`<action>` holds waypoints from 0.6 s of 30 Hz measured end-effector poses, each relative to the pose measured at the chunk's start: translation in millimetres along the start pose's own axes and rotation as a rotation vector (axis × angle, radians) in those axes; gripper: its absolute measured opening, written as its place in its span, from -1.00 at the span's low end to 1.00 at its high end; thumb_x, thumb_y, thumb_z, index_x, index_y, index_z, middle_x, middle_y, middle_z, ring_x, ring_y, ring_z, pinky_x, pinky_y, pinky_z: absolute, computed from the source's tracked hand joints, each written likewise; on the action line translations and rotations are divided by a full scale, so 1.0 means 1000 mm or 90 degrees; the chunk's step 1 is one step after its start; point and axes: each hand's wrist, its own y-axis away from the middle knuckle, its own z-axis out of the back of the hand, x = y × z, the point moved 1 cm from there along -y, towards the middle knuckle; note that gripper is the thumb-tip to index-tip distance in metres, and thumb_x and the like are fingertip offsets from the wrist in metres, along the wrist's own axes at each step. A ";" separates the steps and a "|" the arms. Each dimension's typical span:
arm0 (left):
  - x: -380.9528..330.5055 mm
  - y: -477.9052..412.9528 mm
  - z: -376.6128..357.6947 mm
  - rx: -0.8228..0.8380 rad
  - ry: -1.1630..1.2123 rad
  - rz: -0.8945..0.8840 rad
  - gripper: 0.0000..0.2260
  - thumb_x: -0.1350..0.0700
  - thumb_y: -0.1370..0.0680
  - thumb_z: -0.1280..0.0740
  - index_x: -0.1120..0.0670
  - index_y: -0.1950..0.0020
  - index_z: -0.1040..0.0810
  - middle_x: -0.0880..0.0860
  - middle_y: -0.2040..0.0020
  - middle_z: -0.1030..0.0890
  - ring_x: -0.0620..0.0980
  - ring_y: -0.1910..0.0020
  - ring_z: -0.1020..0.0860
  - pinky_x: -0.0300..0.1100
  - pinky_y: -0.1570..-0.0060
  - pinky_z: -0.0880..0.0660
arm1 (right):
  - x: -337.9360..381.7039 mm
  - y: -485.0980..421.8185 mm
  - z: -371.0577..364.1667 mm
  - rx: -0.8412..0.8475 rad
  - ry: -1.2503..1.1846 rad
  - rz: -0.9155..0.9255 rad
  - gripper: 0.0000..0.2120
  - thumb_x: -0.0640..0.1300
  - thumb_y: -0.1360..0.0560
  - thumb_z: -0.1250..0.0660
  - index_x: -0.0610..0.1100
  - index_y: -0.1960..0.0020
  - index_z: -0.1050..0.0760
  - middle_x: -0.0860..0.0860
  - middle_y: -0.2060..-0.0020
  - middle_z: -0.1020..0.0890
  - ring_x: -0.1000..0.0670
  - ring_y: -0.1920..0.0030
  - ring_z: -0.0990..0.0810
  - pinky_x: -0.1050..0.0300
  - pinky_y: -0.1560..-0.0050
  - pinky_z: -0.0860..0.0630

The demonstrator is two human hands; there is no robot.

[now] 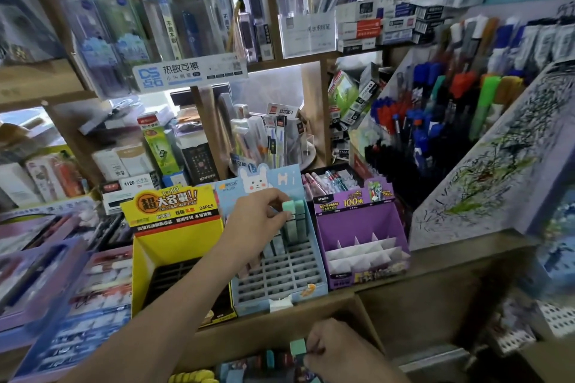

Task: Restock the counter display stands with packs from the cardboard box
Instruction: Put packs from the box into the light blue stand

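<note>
Now the left hand (258, 221) pinches a green pack (290, 228) standing upright in the blue stand's (252, 305) back row; the right hand (336, 348), low near the body, pinches a second pack (297, 346) well below the stand.

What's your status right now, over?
Left hand pinching a green pack at the blue stand, back row. Right hand gripping a second green pack, lower down. Nothing in the way.

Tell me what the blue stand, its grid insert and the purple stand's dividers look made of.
Blue stand: printed cardboard, slightly glossy; folded flat panels and die-cut header. Grid insert: probably moulded plastic, matte grey-blue, with uniform cells. Purple stand's dividers: thin white card, matte, folded into angled slots.
</note>
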 end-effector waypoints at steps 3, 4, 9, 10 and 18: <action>-0.001 -0.002 -0.002 -0.004 -0.063 -0.013 -0.86 0.05 -0.53 -0.47 -0.04 -0.08 -0.62 -0.12 0.07 -0.66 -0.20 0.23 -0.51 -0.23 0.15 -0.46 | 0.001 0.003 0.001 0.005 0.006 0.005 -0.76 -0.08 -0.62 -0.36 -0.07 -0.27 -0.54 0.02 -0.24 -0.58 0.02 -0.27 -0.54 0.08 -0.43 -0.41; -0.001 -0.002 -0.002 -0.006 -0.066 -0.012 -0.84 0.05 -0.54 -0.46 -0.03 -0.10 -0.62 -0.11 0.04 -0.66 -0.13 0.16 -0.55 -0.18 0.09 -0.50 | 0.001 0.003 0.001 0.005 0.006 0.006 -0.76 -0.08 -0.62 -0.37 -0.06 -0.27 -0.54 0.03 -0.23 -0.58 0.03 -0.27 -0.54 0.07 -0.43 -0.41; 0.001 -0.002 0.000 0.000 -0.104 -0.044 -0.80 0.03 -0.56 -0.43 -0.07 -0.16 -0.53 -0.13 0.06 -0.63 -0.12 0.25 -0.48 -0.20 0.22 -0.39 | 0.003 0.001 0.003 0.016 0.020 0.011 -0.74 -0.10 -0.63 -0.35 -0.09 -0.30 -0.53 0.00 -0.28 -0.57 0.00 -0.31 -0.52 0.06 -0.45 -0.39; 0.002 -0.003 0.000 -0.001 -0.107 -0.049 -0.81 0.03 -0.57 -0.42 -0.07 -0.15 -0.50 -0.13 0.06 -0.62 -0.13 0.27 -0.47 -0.20 0.23 -0.38 | 0.004 0.000 0.003 0.018 0.024 0.012 -0.73 -0.11 -0.63 -0.35 -0.10 -0.31 -0.53 -0.01 -0.29 -0.57 -0.01 -0.32 -0.52 0.06 -0.45 -0.39; 0.002 -0.003 -0.005 -0.034 -0.212 -0.082 -0.90 0.01 -0.58 -0.38 -0.06 -0.06 -0.50 -0.08 -0.01 -0.69 0.01 0.04 -0.63 -0.07 0.13 -0.57 | -0.003 -0.002 -0.003 0.005 0.019 0.028 -0.77 -0.07 -0.60 -0.38 -0.09 -0.24 -0.55 -0.01 -0.22 -0.59 0.00 -0.26 -0.55 0.05 -0.43 -0.41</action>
